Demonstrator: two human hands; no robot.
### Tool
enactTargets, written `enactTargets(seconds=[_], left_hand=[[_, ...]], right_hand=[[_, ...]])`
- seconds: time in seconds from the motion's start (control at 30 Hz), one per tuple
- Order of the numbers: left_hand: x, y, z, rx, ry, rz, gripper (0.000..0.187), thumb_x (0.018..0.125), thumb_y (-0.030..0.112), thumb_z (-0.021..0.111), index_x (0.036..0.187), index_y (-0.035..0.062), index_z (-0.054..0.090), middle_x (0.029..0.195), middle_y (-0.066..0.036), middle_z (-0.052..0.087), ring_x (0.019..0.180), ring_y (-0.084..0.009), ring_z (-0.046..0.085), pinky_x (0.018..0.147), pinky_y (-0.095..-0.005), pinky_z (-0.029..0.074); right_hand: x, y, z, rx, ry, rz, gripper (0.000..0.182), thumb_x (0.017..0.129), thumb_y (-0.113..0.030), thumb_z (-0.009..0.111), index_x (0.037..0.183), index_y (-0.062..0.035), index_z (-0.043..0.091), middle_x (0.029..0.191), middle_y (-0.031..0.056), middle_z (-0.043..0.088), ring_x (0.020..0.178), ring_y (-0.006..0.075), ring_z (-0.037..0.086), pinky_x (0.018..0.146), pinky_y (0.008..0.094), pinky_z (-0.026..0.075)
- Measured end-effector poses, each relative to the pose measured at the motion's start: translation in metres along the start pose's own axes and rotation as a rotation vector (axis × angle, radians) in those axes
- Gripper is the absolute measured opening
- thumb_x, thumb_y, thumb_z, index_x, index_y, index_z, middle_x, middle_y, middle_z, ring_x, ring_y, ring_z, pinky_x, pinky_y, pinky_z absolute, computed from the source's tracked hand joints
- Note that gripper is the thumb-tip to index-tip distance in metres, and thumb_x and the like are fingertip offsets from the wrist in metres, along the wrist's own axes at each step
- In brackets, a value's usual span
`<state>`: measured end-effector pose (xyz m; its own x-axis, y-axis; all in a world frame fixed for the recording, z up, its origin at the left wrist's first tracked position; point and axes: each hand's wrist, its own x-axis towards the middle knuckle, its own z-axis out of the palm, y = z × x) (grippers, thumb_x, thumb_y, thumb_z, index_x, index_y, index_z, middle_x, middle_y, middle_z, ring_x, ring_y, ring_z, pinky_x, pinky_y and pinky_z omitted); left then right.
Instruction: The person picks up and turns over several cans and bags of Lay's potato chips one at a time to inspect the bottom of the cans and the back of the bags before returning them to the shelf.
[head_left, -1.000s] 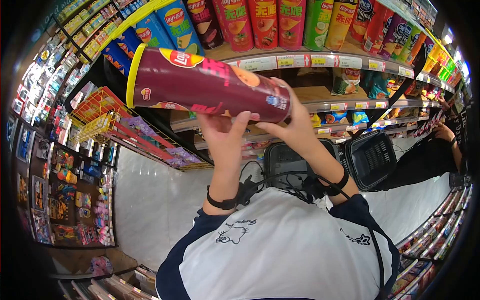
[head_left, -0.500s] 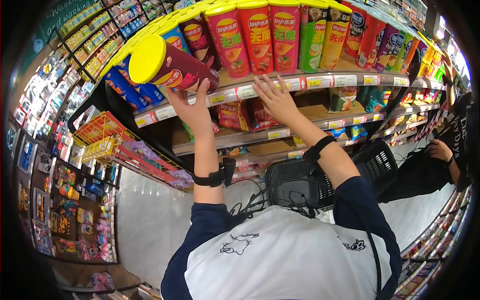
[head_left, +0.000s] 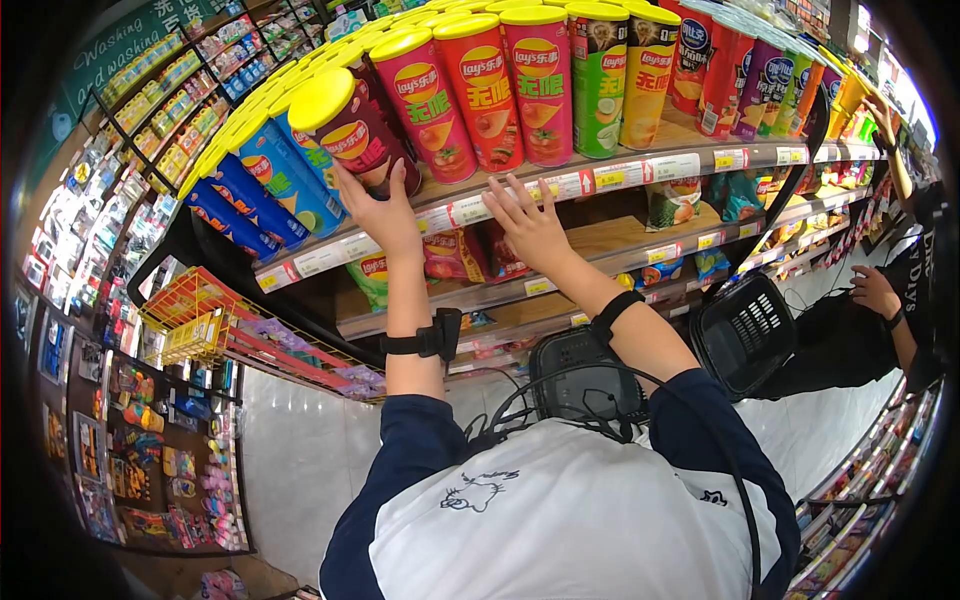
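Note:
A dark maroon potato chip canister (head_left: 362,140) with a yellow lid leans slightly at the front of the top shelf, in the row of canisters. My left hand (head_left: 385,215) grips its lower part, thumb on the right side and fingers on the left. The canister's base is partly hidden by that hand. My right hand (head_left: 525,225) is open, its fingers spread against the price-label strip (head_left: 560,193) below the pink and red canisters. A pink canister (head_left: 425,105) stands just right of the maroon one, and blue canisters (head_left: 275,175) are to its left.
Lower shelves hold chip bags (head_left: 455,255). A yellow wire rack (head_left: 195,325) stands at the shelf's left end. Two dark baskets, one below my right arm (head_left: 575,375) and one farther right (head_left: 745,335), are near a person in black (head_left: 840,340).
The maroon canister has gone from strongly tilted in front of the shelf to nearly upright in the row, with my left hand still on it. My right hand has stayed at the shelf edge.

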<state>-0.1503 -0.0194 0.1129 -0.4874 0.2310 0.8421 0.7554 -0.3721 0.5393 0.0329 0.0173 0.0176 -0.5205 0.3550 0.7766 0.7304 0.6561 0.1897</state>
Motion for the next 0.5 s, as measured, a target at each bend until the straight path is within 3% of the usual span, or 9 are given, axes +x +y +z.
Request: enactTargets(seconds=[0.2,0.23,0.43,0.5], left_hand=[[-0.003,0.003,0.013,0.153,-0.038,0.027,0.073,0.078,0.02,0.065,0.132,-0.0075,0.025,0.133,-0.026,0.031,0.122,-0.0386,0.029,0.101,-0.0423,0.024],[-0.003,-0.001,0.018,0.194,0.026,0.07,0.074,0.077,0.022,0.067,0.131,-0.008,0.027,0.129,-0.026,0.034,0.118,-0.0362,0.033,0.1,-0.0413,0.025],[-0.004,0.004,0.019,0.217,-0.024,0.034,0.068,0.082,0.018,0.062,0.133,-0.0048,0.025,0.129,-0.022,0.028,0.121,-0.0379,0.029,0.101,-0.0423,0.025],[-0.005,0.005,0.02,0.135,0.026,0.046,0.065,0.08,0.019,0.064,0.131,-0.004,0.03,0.129,-0.021,0.029,0.121,-0.0364,0.029,0.101,-0.0424,0.023]], right_hand=[[-0.002,0.0,0.003,0.009,-0.002,0.003,0.063,0.068,-0.015,0.057,0.129,-0.0146,0.04,0.14,0.0028,0.031,0.13,0.0217,0.027,0.104,0.0496,0.015],[-0.002,0.0,0.004,0.016,0.003,0.003,0.064,0.068,-0.015,0.057,0.129,-0.0146,0.04,0.141,0.0028,0.031,0.13,0.0218,0.027,0.104,0.0495,0.015],[-0.002,0.001,0.004,0.022,0.014,0.0,0.064,0.069,-0.015,0.057,0.13,-0.0149,0.038,0.141,0.0028,0.03,0.13,0.0217,0.027,0.105,0.0488,0.014],[-0.002,0.001,0.004,0.005,0.023,-0.001,0.063,0.07,-0.015,0.056,0.13,-0.0149,0.038,0.141,0.0029,0.03,0.13,0.0217,0.027,0.105,0.0487,0.014]])
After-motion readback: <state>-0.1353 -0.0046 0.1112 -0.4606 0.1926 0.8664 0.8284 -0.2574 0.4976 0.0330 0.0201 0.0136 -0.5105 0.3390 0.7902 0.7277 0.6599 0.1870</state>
